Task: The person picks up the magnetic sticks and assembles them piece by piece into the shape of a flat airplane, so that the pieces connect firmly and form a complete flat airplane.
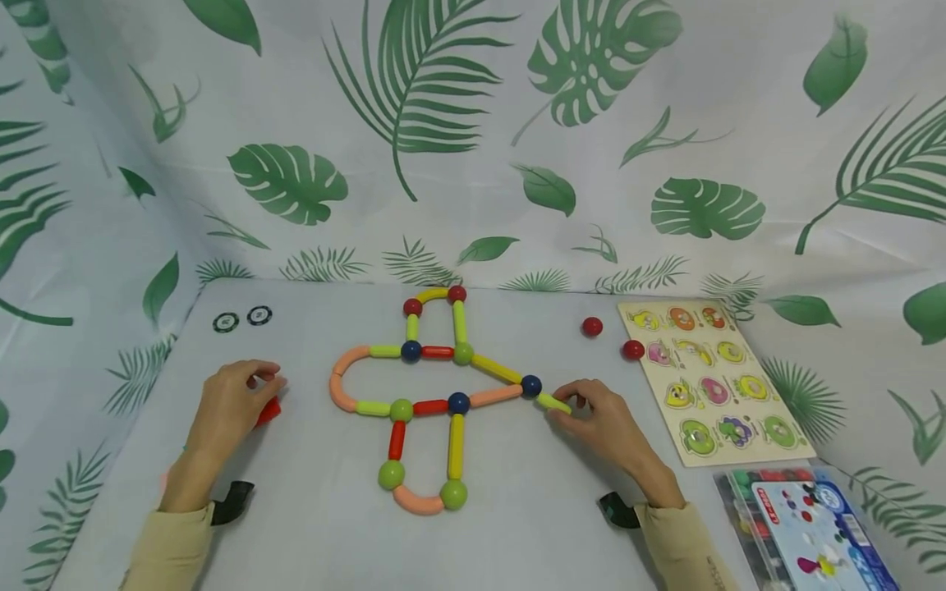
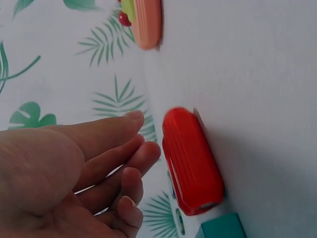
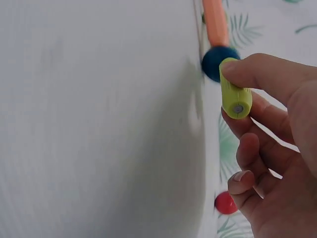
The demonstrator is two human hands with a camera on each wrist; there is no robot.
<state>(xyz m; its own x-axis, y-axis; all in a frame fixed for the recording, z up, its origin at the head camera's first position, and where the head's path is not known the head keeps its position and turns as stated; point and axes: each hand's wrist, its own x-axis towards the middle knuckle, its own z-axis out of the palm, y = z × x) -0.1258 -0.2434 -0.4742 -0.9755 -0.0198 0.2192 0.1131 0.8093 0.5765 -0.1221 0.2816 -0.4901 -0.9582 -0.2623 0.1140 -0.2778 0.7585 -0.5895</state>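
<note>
A magnetic-stick figure of coloured rods and balls lies mid-table. Thumb and fingers of my right hand (image 1: 602,423) pinch a short lime-green magnetic rod (image 3: 235,94), one end at the dark blue ball (image 1: 531,386) on the figure's right tip. In the right wrist view, a metal dot shows on the rod's free end. My left hand (image 1: 231,410) hovers beside a red magnetic rod (image 2: 193,161) at the table's left, its fingers loosely bent. A gap shows between those fingers and the red rod in the left wrist view; the hand partly covers the rod in the head view.
Two red balls, one nearer (image 1: 633,350) and one farther (image 1: 592,327), lie by a wooden fruit-picture board (image 1: 668,394) at the right. A plastic case (image 1: 805,525) sits at front right. Two dark rings, including one (image 1: 226,322), lie back left. A teal block (image 2: 223,227) is near the red rod.
</note>
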